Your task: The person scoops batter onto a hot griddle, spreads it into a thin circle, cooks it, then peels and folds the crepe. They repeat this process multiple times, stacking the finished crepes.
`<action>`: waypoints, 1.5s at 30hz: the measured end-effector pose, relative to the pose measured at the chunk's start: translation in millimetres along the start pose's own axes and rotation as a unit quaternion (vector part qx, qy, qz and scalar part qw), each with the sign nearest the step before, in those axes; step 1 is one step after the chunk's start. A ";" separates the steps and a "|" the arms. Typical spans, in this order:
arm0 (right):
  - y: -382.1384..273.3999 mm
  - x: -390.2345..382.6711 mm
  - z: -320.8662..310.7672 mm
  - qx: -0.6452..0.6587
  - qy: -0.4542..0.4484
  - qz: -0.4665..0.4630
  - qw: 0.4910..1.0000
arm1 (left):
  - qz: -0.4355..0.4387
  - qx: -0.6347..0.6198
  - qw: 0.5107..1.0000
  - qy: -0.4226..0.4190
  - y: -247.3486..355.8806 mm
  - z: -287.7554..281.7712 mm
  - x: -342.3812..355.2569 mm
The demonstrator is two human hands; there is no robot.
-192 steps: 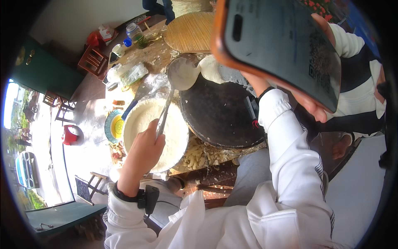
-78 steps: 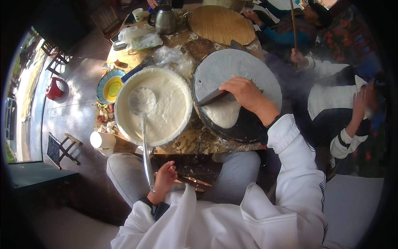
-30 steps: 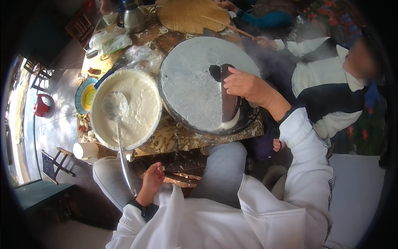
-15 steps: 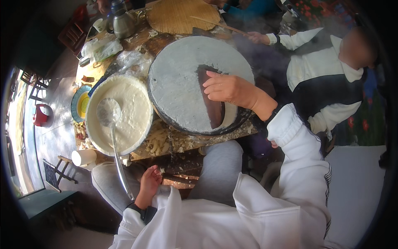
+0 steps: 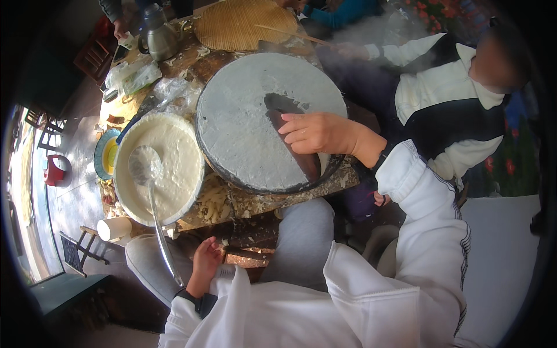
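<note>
Dark-brown, flat, elongated scraper (image 5: 306,163) sits on the grey batter (image 5: 243,116) coating the round black griddle (image 5: 331,170), long axis slanting far-left to near-right, grasped beneath the right hand's (image 5: 319,134) fingers; left hand (image 5: 206,258), farther off, loosely curled, empty.

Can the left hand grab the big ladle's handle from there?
Probably yes: the left hand looks empty, the ladle's handle sticks out over the bowl's rim toward it, and nothing seems to stand between them.
</note>
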State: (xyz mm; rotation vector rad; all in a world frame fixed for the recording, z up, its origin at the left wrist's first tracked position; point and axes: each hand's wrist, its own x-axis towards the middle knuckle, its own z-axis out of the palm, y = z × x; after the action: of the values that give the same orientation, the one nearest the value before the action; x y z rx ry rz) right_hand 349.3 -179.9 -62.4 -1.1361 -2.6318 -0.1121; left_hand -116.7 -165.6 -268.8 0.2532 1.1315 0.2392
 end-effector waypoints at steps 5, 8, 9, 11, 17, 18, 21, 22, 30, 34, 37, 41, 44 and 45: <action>31.0 -9.8 -26.6 -0.105 0.027 0.000 0.994 | 0.013 0.003 1.000 0.003 1.1 -2.2 -1.7; 26.4 -11.1 -22.4 -0.110 -0.018 -0.008 0.994 | 0.008 0.005 1.000 0.014 0.7 -1.9 1.3; 19.9 -10.8 -15.8 -0.107 -0.036 -0.027 0.993 | 0.008 0.007 1.000 0.004 0.1 -1.9 2.3; 11.0 -12.2 -6.7 -0.028 -0.006 -0.036 0.999 | 0.005 0.013 1.000 0.011 -0.5 -2.1 3.6; 55.3 -18.8 -31.3 -0.111 0.002 -0.031 0.993 | 0.011 0.017 1.000 0.008 1.4 -3.8 0.2; 59.1 -19.2 -34.1 -0.124 -0.028 -0.031 0.991 | 0.011 0.015 1.000 0.003 2.0 -3.7 0.1; 46.7 -20.1 -29.1 -0.105 -0.001 -0.047 0.993 | 0.012 0.012 1.000 0.002 1.3 -2.7 2.6; 31.0 -21.4 -20.9 -0.074 0.000 -0.060 0.995 | 0.010 0.013 1.000 0.002 0.7 -2.4 4.3; 64.4 -28.1 -35.3 -0.158 -0.030 -0.025 0.987 | 0.010 0.013 1.000 0.006 1.0 -5.0 2.3; 58.8 -40.5 -56.8 -0.213 -0.017 0.152 0.965 | 0.006 0.009 1.000 -0.004 1.2 -3.2 6.0; 14.9 -56.2 -59.6 -0.150 -0.060 0.399 0.903 | -0.002 0.010 1.000 -0.019 -0.8 -2.8 9.8; -27.4 -71.1 -47.0 -0.086 -0.088 0.676 0.726 | -0.001 0.010 0.999 -0.032 -0.8 -4.4 8.6; -43.9 -80.5 -29.4 -0.081 -0.056 0.735 0.671 | -0.002 0.014 0.999 -0.049 -1.4 -5.9 3.5; -48.9 -83.4 -23.1 -0.074 -0.048 0.750 0.655 | -0.002 0.014 0.999 -0.053 -1.7 -6.1 2.6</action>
State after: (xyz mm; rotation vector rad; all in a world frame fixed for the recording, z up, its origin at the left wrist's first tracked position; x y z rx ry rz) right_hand 373.6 -276.3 -61.6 -2.9043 -0.9318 0.0864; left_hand -121.1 -165.9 -274.0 0.2849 1.0311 0.2046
